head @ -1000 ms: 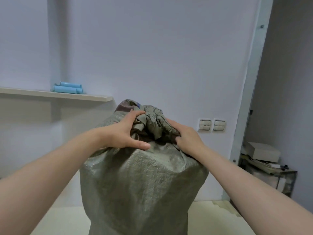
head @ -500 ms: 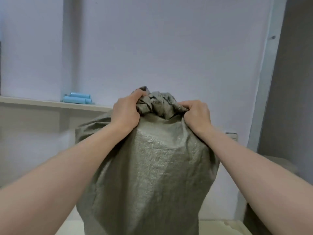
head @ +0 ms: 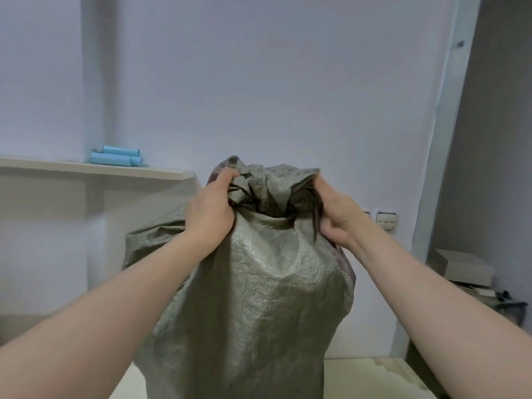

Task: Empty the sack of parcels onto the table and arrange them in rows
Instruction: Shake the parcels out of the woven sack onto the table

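Fingers [head: 226, 177] of left hand [head: 211, 214] and right hand [head: 336, 218] clamped into bunched sack [head: 259, 298] neck, frame centre. Sack upright, bulging, over table [head: 371, 370] at bottom edge; base unseen. Risk: grip slips on slick weave, sack topples, parcels spill off table.

A pale shelf [head: 95, 168] runs along the wall [head: 259, 82] at the left. On it lie light blue tubes [head: 115, 156], stacked on their sides and touching one another. Low on the wall to the right sit two white switches [head: 387, 218] side by side. Next to them a white frame [head: 443, 139] rises at a tilt. Beyond it, in the dim right corner, a grey box [head: 460, 266] rests on a stack of papers [head: 475, 290].
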Demonstrator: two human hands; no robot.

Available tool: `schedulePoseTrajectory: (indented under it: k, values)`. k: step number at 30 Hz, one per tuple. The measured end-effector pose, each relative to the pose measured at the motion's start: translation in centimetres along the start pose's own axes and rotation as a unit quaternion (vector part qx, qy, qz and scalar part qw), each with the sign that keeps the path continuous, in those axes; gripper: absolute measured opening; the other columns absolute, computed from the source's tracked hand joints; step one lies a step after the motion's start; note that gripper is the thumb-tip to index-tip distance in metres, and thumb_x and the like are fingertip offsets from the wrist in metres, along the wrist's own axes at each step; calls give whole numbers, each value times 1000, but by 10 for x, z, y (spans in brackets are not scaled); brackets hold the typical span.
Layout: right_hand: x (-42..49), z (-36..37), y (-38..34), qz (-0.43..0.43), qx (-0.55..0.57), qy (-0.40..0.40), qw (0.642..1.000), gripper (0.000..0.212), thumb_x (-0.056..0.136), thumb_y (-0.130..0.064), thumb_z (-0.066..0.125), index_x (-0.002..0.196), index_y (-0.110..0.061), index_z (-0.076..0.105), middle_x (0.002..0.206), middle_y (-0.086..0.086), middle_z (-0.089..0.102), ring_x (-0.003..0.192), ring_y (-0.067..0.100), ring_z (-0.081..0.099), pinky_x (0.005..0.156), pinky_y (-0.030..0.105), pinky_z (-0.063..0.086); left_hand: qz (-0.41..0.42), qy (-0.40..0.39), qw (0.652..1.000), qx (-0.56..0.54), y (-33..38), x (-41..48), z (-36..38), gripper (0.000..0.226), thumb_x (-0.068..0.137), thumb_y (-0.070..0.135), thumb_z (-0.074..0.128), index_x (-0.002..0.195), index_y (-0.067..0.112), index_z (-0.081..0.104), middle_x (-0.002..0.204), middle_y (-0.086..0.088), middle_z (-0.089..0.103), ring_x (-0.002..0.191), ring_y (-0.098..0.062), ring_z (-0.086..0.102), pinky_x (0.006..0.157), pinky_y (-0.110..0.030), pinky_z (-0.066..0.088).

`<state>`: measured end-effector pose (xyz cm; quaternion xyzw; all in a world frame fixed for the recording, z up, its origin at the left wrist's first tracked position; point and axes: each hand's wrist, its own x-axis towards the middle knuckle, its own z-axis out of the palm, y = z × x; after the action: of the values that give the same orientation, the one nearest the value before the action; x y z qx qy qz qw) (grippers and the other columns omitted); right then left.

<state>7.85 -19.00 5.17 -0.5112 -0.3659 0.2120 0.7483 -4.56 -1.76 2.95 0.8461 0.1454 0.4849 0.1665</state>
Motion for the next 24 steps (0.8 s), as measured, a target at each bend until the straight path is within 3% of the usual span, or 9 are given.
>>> schedulePoseTrajectory:
  k: [4, 9, 12, 14, 16, 19, 21, 23, 24]
  values:
    - [-13, -2, -5, 75, 101, -18, 992, 80, 74, -61, 55, 125, 0, 60, 122, 20, 65, 114, 29, 63, 96, 43, 51, 1, 13, 1000, -3, 10, -13, -3, 63, 81, -12, 38, 123, 35, 43, 102, -4, 60, 80, -34, 56, 65, -40, 48]
    - [-24, 18, 8, 68, -121, 51, 989, 52, 85, -19, 69, 129, -2, 48, 97, 10, 68, 85, 19, 67, 72, 33, 57, 1, -79, 996, -44, 16, -20, -7, 54, 86, 4, 44, 133, 29, 39, 121, -2, 59, 105, -30, 56, 85, -38, 43]
    - [-32, 19, 6, 82, -171, -54, 980, 31, 88, -12, 66, 117, -14, 57, 107, 10, 69, 90, 17, 69, 75, 28, 57, -43, -245, 951, -185, 21, -19, -22, 66, 78, 36, 55, 141, 27, 37, 135, 4, 51, 119, -16, 49, 101, -35, 38]
    - [-34, 19, 6, 56, -191, -96, 975, 40, 86, -5, 68, 122, -14, 56, 108, 5, 71, 96, 15, 69, 79, 25, 56, -39, -293, 932, -209, 22, -17, -33, 71, 78, 56, 56, 143, 32, 40, 142, 12, 46, 128, -8, 44, 111, -33, 32]
    - [-34, 26, 9, 8, -268, -51, 962, 45, 79, 2, 73, 117, -14, 56, 97, 0, 71, 93, 16, 68, 74, 18, 55, 25, -277, 950, -145, 18, -20, -40, 58, 91, 43, 60, 144, 32, 40, 140, 17, 44, 130, -3, 41, 108, -19, 27]
    - [-29, 35, 13, -62, -451, 129, 881, 50, 73, -15, 81, 114, -16, 54, 99, -1, 64, 99, 20, 60, 80, 27, 51, 57, -196, 971, -125, 10, -21, -45, 92, 83, 23, 75, 152, 35, 15, 150, 7, 37, 133, -9, 39, 102, -18, 29]
    - [-26, 34, 15, -105, -508, 173, 837, 50, 76, -23, 78, 117, -16, 50, 100, -2, 58, 94, 18, 54, 78, 28, 44, 4, -169, 983, -75, 0, -16, -47, 125, 69, 37, 84, 152, 32, -9, 158, 0, 20, 143, -20, 25, 111, -31, 23]
    - [-28, 33, 23, -168, -541, 165, 807, 39, 81, -19, 73, 109, -14, 47, 96, 2, 59, 89, 22, 54, 71, 31, 40, -84, -212, 970, 83, -10, -12, -43, 127, 65, 61, 77, 152, 30, -10, 162, -5, 1, 148, -31, 7, 116, -54, 11]
    - [-29, 33, 28, -198, -563, 162, 786, 35, 81, -16, 70, 105, -13, 45, 93, 5, 60, 87, 27, 54, 68, 33, 38, -102, -244, 954, 139, -12, -14, -39, 112, 71, 65, 70, 154, 28, 4, 161, -9, 5, 147, -35, 9, 115, -60, 14]
